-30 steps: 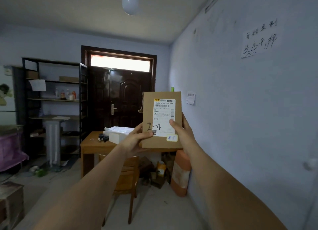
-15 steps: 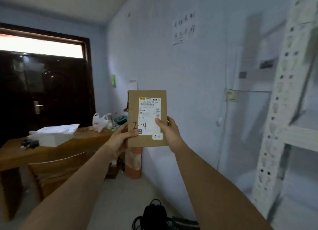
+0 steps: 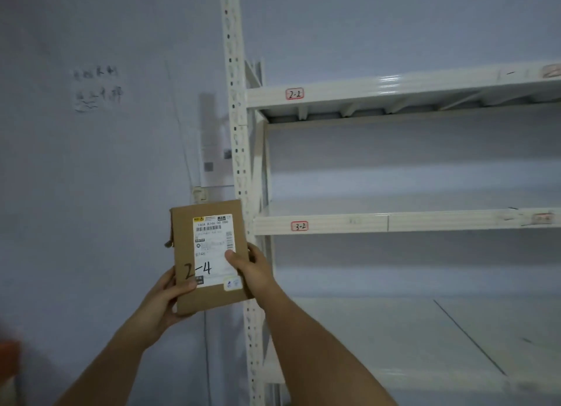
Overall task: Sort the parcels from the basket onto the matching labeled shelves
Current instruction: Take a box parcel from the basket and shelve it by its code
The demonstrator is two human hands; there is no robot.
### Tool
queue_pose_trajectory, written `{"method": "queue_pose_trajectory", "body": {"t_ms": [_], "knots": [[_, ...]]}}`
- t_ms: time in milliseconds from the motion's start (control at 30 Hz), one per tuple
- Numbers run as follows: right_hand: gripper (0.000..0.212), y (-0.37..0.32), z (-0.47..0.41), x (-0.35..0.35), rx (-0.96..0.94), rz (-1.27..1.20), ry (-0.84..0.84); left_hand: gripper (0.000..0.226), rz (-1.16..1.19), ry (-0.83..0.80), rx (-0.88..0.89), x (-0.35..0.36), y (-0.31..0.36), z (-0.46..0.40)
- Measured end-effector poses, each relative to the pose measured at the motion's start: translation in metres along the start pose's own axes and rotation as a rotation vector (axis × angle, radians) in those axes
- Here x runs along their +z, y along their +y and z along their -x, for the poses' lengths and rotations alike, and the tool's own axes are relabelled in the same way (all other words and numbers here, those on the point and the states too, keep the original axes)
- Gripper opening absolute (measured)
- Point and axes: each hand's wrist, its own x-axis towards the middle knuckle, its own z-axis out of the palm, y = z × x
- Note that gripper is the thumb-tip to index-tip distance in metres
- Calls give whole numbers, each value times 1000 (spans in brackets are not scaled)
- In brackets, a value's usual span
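Parcel: we hold this flat cardboard packet upright at about 7 o'clock in view, just left of the rack's post; "2-4" is handwritten on its label.
Left hand: fingers closed on the parcel's lower left edge, thumb across the front.
Right hand: fingers wrapped behind the right edge, thumb pressed on the label.
Shelf tags: 2-2 at 12 o'clock, 3-2 at 3 o'clock; no 2-4 tag is legible.
Shelves: no parcels show on them.
Progress: we judge sorting barely begun; this parcel is not yet placed, and its matching bay probably lies further right along the upper level.
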Motion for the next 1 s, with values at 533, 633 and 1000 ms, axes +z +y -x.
{"method": "queue_pose_trajectory", "body": {"t_ms": [533,633,1000], "knots": [[21,-91,85,-267,-128,75,179,61,76,-205,-19,287,-3,-15],[22,-101,98,-307,-138,94,199,61,92,-223,-24,327,-9,-15],[38,-160,128,-435,-257,160,363,76,76,-368,46,477,21,-30]]}}
